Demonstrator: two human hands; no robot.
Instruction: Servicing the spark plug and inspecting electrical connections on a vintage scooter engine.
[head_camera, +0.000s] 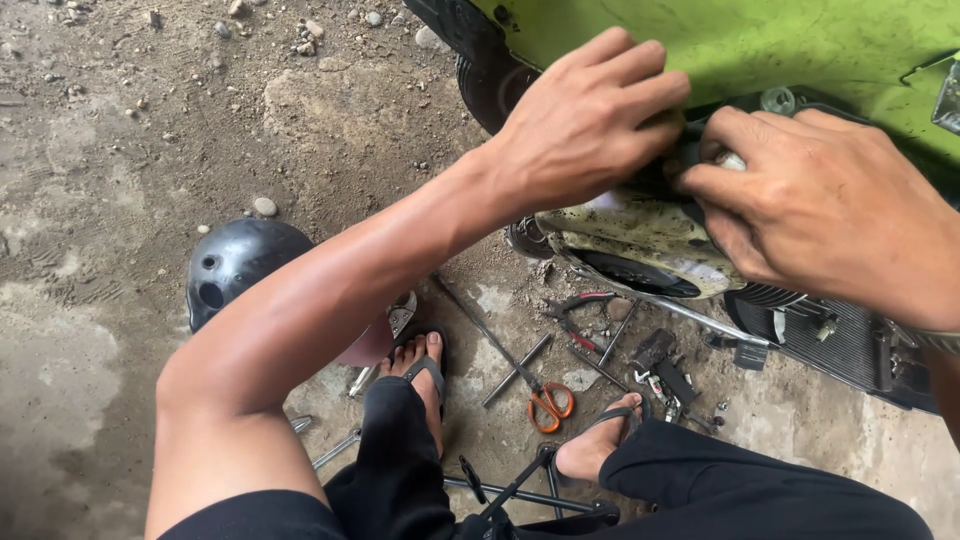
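Hands both on grimy engine cover (640, 240) under green scooter panel (760, 45): left hand (585, 125) curled over its top, right hand (815, 205) pinching a small part there. Best braced steady; tools (560, 360) lie below.

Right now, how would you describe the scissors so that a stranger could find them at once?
Start at the green vehicle body at the top right, then look down past both hands to the dirt ground between the person's two sandalled feet. There lie the scissors, blades pointing up and left. Their orange loop handles set them apart from the grey metal tools around them.
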